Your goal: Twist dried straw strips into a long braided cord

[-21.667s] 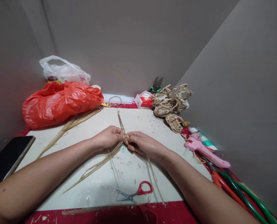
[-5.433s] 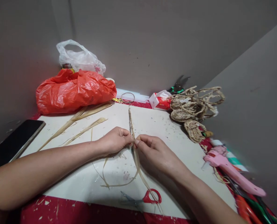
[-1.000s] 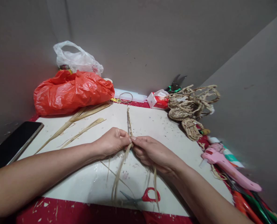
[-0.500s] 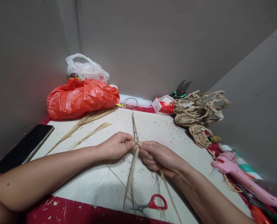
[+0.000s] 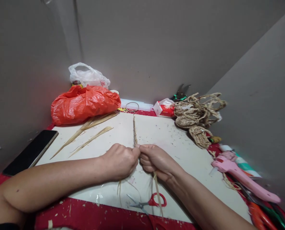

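Observation:
A thin braid of dried husk (image 5: 134, 130) runs straight away from me over the white board (image 5: 161, 131). At its near end my two hands meet. My left hand (image 5: 120, 162) is closed in a fist, knuckles up, on the husk strands. My right hand (image 5: 154, 160) pinches the braid's end between thumb and forefinger, its other fingers curled. A pale loose strand (image 5: 158, 191) hangs below my right hand, and thinner ones trail under my left. My fingers hide the crossing of the strands. Red-handled scissors (image 5: 154, 201) lie just below, blades pointing left.
Loose dry husks (image 5: 91, 140) and a phone (image 5: 32, 151) lie left, before a red plastic bag (image 5: 84, 103). Coiled braids (image 5: 197, 111) and a tissue pack (image 5: 165, 108) sit back right. A pink glue gun (image 5: 245, 179) lies along the right edge.
My left hand has turned over from a pinch into a closed fist around the strands. The long strands that hung between my hands are now hidden. The view has shifted slightly.

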Demonstrator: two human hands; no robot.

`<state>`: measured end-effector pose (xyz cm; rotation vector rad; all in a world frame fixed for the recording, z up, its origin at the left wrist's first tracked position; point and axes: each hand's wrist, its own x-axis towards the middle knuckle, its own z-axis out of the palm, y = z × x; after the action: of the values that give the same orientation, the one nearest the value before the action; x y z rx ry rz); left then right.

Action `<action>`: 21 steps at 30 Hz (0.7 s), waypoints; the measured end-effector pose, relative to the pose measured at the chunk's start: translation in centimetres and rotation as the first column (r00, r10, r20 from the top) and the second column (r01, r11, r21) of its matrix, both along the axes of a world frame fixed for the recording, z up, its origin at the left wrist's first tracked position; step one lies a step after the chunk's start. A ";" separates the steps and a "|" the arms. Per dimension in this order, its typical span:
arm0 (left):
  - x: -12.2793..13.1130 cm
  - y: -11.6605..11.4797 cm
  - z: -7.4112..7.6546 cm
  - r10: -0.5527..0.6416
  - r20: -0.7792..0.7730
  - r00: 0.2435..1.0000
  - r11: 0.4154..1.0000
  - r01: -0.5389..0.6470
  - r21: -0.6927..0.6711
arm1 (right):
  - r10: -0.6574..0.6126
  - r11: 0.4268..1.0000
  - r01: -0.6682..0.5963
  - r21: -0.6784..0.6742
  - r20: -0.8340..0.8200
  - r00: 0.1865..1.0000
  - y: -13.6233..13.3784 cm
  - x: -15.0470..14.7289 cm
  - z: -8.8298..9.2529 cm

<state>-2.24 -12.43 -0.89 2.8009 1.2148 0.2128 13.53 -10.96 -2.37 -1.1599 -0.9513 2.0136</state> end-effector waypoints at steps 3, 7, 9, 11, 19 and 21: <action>0.3 -0.4 -0.5 -0.070 -0.100 0.993 0.993 0.080 0.092 | 0.002 1.000 -0.002 0.020 0.015 1.000 -0.1 -0.1 0.1; 0.5 -1.7 0.6 -0.157 -0.212 0.964 0.986 0.165 0.019 | 0.059 0.998 -0.059 0.003 -0.012 0.998 0.1 0.0 0.0; 0.2 -2.6 2.5 -0.223 -0.273 0.936 0.973 0.196 -0.124 | 0.070 0.997 -0.070 -0.015 -0.045 0.997 0.3 0.1 0.0; -0.8 -3.1 4.9 -0.240 -0.284 0.928 0.954 0.171 -0.247 | 0.078 0.996 -0.080 -0.033 -0.075 0.994 0.4 0.2 0.0; -8.5 1.6 6.5 0.387 -0.016 0.922 0.916 -0.386 -0.111 | 0.123 0.987 -0.137 -0.085 -0.152 0.981 0.9 0.0 0.2; -9.4 2.9 4.7 0.493 -0.008 0.870 0.867 -0.492 -0.078 | 0.134 0.985 -0.151 -0.085 -0.177 0.975 1.0 0.0 0.1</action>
<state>-11.64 -9.55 3.79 2.3634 1.8731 0.2049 13.57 -9.98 -2.31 -0.9736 -0.8795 2.2572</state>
